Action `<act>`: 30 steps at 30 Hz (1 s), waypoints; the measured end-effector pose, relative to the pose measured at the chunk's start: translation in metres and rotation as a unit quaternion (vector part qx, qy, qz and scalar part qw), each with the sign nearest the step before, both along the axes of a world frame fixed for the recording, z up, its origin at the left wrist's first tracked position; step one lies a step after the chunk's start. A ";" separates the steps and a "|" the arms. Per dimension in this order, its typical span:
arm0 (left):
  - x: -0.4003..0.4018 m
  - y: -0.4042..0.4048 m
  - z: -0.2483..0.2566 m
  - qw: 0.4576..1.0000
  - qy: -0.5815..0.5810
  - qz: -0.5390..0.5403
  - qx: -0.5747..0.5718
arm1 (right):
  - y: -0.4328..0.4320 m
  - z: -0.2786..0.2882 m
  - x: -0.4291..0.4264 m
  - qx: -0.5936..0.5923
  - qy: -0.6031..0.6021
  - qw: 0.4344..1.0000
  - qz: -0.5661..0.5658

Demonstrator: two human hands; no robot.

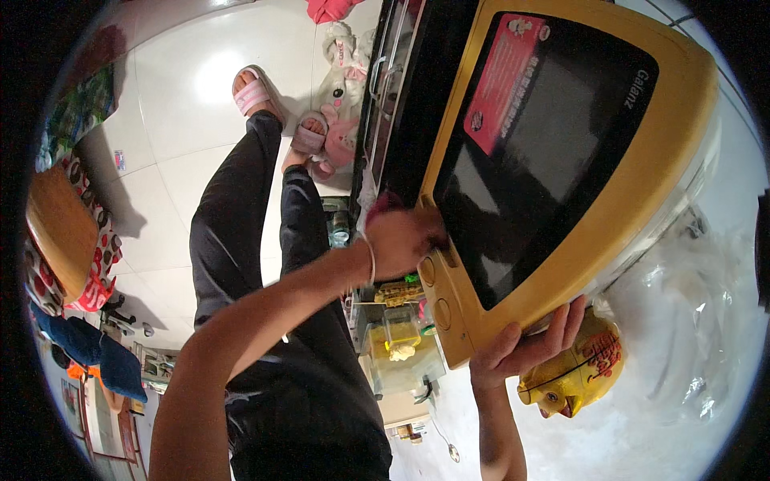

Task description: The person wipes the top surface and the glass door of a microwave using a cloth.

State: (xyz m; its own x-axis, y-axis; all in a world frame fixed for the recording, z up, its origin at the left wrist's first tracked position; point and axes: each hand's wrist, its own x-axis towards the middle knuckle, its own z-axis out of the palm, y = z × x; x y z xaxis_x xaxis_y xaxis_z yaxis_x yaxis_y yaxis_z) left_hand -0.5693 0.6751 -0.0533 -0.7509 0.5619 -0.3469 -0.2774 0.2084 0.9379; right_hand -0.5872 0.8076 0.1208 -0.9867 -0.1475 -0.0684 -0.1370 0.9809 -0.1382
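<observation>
A yellow Galanz microwave oven (680, 78) with a dark glass door fills the right of the view. My left hand (400, 237), blurred, is against its front edge beside two round knobs (442, 312). Bunched in that hand is what looks like a dark red cloth (385, 204); the fingertips are too blurred to make out. My right hand (529, 352) grips the oven's near corner, thumb on the front and fingers over the casing. Touching distance from those fingers is a yellow piggy bank (577, 367) bearing red writing. A pink sticker (502, 78) covers part of the door.
Clear plastic wrapping (674, 324) lies behind the piggy bank. Below the oven are a glass-fronted cabinet (391, 78) and a clear tank (385, 367). White and pink plush toys (340, 90) sit by my slippered feet. A wooden seat (63, 234) stands at the left.
</observation>
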 end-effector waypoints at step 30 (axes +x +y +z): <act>0.011 0.000 -0.048 0.970 0.169 0.130 -0.116 | 0.002 -0.001 0.001 -0.031 0.010 0.999 0.004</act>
State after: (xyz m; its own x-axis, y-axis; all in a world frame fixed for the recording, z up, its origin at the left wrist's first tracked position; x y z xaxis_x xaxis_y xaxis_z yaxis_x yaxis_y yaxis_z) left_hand -0.5585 0.6750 -0.1014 -0.9496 0.2753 -0.1499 -0.0327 0.3886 0.9208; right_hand -0.5866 0.8092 0.1196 -0.9866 -0.1585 -0.0396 -0.1479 0.9693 -0.1964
